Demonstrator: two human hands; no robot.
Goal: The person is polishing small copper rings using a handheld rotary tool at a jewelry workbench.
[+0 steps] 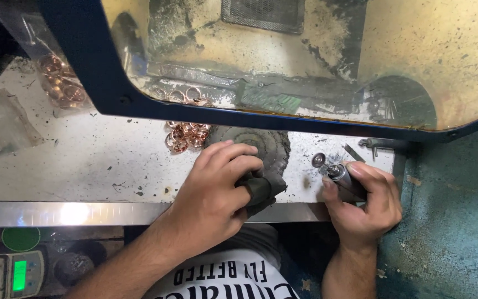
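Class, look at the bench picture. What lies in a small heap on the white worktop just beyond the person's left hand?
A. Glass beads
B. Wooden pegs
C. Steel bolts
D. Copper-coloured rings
D: a small heap of copper-coloured rings lies on the white worktop just beyond the left hand, which rests on a dark cloth; the right hand holds a small rotary tool.

Light falls from above, bright on the pale worktop (100, 160), with a hot glare spot on its metal edge. The lower left corner is dim. Focus is fairly sharp; edges bend slightly.
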